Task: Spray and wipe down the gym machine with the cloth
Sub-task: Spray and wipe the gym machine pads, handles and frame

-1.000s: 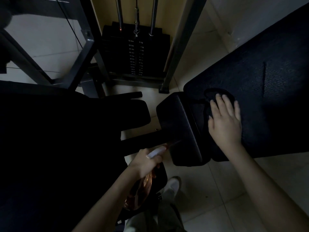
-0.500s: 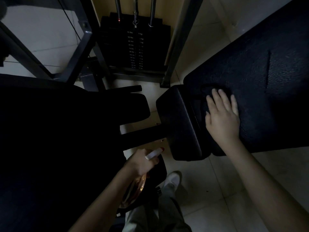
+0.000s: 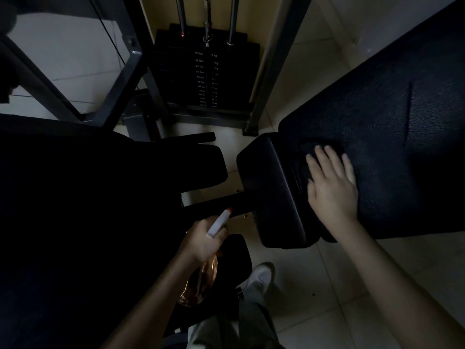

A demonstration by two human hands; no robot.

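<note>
gym machine (image 3: 105,205): the left half is one black mass, too dark to read; the top and left edges cut off its grey steel tubes.
bench (image 3: 402,159): one wide black pad with a pebbled skin and a single stitched seam, cut off at the right edge.
floor (image 3: 327,285): pale glossy tiles.
weight stack (image 3: 201,79): one stack of black plates with faint lb and kg numbers, the lower ones unreadable; three metal rods rise from it out of view.
end pad (image 3: 266,192): one smooth, rounded black cushion touching the bench's near left end.
right hand (image 3: 332,187): flat, fingers straight, pressing the cloth.
left hand (image 3: 201,240): fingers curled round the bottle's neck.
spray bottle (image 3: 202,280): one, with a clear amber body, a white nozzle and a red tip; it is partly hidden by the hand.
cloth (image 3: 308,147): one, dark, at the bench's left corner, mostly under the fingers, its outline barely visible.
shoe (image 3: 259,275): one, white.
</note>
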